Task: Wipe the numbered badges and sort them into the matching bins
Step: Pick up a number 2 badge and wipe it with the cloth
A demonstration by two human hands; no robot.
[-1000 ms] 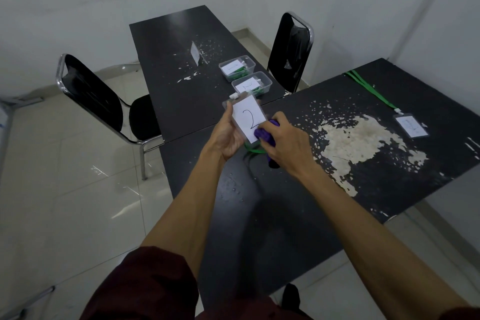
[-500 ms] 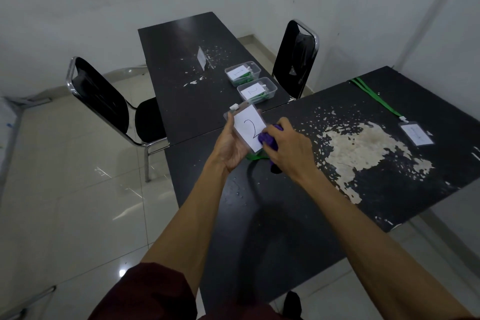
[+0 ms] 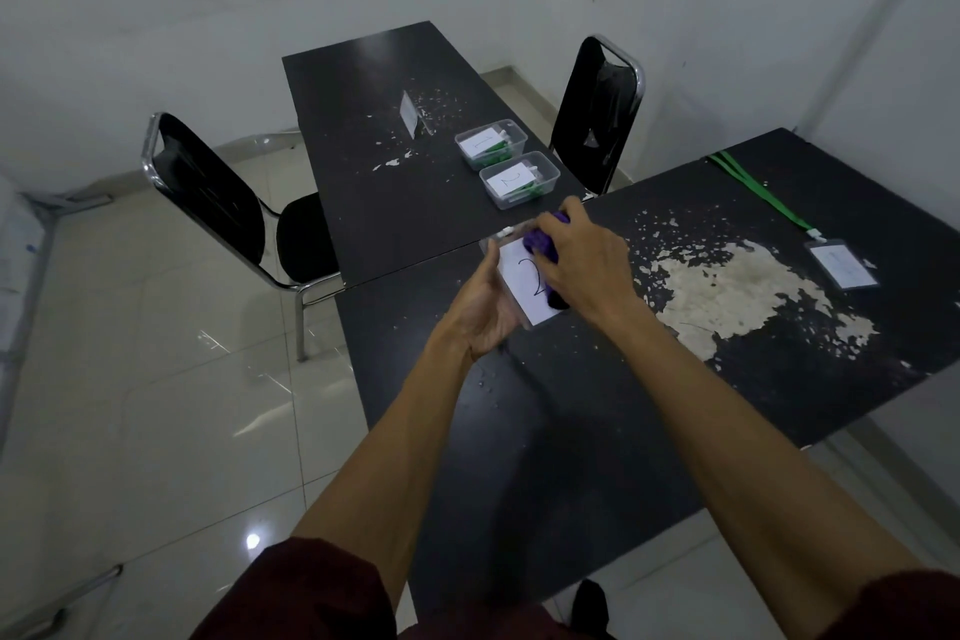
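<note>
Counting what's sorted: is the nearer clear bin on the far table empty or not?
Not empty. The nearer bin holds a white card marked 2 with a green lanyard beside it.

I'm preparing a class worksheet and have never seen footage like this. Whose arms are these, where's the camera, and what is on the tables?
No machine: a person works bare-handed. The one camera sits on their head, looking forward and down, so both arms reach in from below. The left hand holds a clear badge marked 2; the right hand grips a purple cloth against it, wiping. On the far black table stand two clear bins, bin 1 and bin 2, holding badges. On the near table, its surface worn, lies another badge on a green lanyard.
</note>
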